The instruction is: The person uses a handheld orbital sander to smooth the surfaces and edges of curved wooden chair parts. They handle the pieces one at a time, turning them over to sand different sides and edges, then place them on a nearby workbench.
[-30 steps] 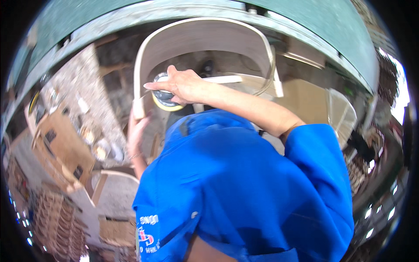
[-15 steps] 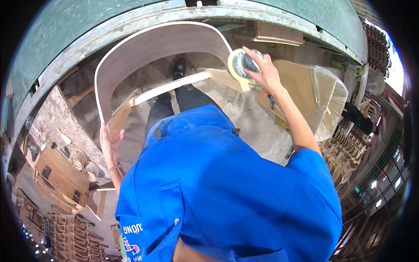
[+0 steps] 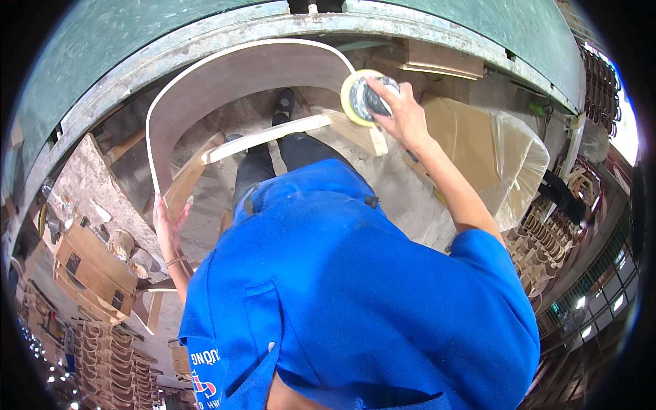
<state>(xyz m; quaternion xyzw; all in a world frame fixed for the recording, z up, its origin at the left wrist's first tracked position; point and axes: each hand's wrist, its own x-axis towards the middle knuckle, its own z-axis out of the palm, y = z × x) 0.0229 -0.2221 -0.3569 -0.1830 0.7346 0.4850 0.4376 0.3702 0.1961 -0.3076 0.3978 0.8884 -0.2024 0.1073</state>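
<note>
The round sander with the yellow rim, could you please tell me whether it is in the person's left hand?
No, the right hand grips the round sander, while the left hand is at the curved panel.

The right hand [image 3: 404, 117] partly hid the sander [image 3: 358, 101], which covered some of the curved panel [image 3: 239, 78]; the top edge cropped the green bench [image 3: 130, 39].

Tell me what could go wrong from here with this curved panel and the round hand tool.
Two possible risks:
1. The yellow-rimmed tool, held by the right hand, is at the right end of the curved panel; a tilt there might gouge or unevenly wear the edge.
2. The left hand is far off at the panel's opposite end, so the panel could twist or shift if pushed.
</note>
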